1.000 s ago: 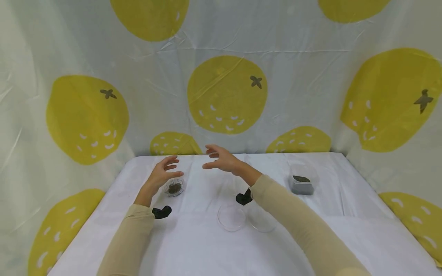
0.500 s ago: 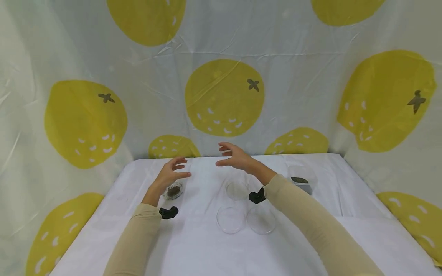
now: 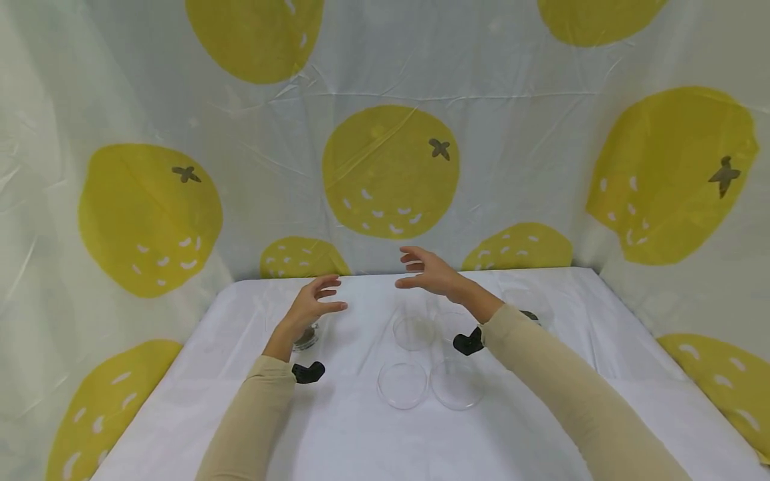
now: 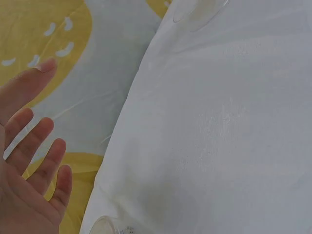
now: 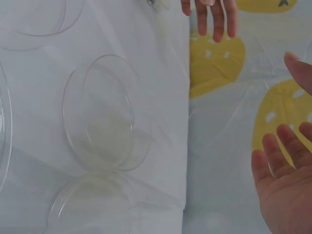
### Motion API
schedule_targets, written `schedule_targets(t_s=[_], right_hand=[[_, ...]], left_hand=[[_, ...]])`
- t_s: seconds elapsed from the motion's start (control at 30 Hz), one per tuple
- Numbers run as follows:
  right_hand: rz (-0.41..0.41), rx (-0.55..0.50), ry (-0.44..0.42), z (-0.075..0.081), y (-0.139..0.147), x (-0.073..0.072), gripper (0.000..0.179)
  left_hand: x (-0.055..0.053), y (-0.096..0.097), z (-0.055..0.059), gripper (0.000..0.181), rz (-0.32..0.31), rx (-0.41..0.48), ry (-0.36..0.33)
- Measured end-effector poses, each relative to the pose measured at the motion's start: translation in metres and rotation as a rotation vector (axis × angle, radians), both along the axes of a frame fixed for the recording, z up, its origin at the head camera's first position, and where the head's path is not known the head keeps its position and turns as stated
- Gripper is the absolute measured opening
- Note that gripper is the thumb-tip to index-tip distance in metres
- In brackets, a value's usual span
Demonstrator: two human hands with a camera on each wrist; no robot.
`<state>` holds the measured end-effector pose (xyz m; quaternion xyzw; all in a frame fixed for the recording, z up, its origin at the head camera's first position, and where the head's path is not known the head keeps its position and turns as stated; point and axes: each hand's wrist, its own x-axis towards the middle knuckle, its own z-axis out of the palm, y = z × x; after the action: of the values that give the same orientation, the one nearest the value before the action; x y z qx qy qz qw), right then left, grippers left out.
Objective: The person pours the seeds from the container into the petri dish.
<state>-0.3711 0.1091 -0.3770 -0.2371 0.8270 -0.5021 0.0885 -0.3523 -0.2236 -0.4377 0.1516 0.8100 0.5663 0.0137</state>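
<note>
My left hand (image 3: pixel 308 308) hovers over the table with fingers spread and loosely bent, holding nothing. Just below it, partly covered by the wrist, is a small clear round container (image 3: pixel 305 339) with dark crumbly contents; in the left wrist view only its rim (image 4: pixel 103 226) shows. Raised at the middle right, my right hand (image 3: pixel 436 274) is likewise relaxed, its palm bare in the right wrist view. Clear shallow round dishes lie below it: two in front, a left one (image 3: pixel 403 385) and a right one (image 3: pixel 458 385), and two behind, one (image 3: pixel 414 333) beside another (image 3: pixel 450 325).
A clear box (image 3: pixel 529 316) with dark green contents stands at the right, mostly hidden by my right sleeve (image 3: pixel 541 361). Black camera mounts (image 3: pixel 309 373) sit under both wrists. A lemon-print curtain (image 3: pixel 511 167) encloses the back and sides of the white table (image 3: pixel 361 434).
Both hands have moved to the right, staying empty and relaxed. The rear dishes have come into view, while the left hand now covers more of the small container and the right sleeve more of the box.
</note>
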Motion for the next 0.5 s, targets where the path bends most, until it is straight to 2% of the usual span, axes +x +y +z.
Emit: schedule_targets(t_s=[0.27, 0.5], right_hand=[[-0.016, 0.003, -0.002, -0.002, 0.015, 0.001, 0.089], [-0.032, -0.002, 0.005, -0.006, 0.028, 0.000, 0.088]], left_hand=[[-0.004, 0.012, -0.003, 0.080, -0.015, 0.021, -0.023], [-0.010, 0.019, -0.003, 0.080, -0.022, 0.000, -0.016]])
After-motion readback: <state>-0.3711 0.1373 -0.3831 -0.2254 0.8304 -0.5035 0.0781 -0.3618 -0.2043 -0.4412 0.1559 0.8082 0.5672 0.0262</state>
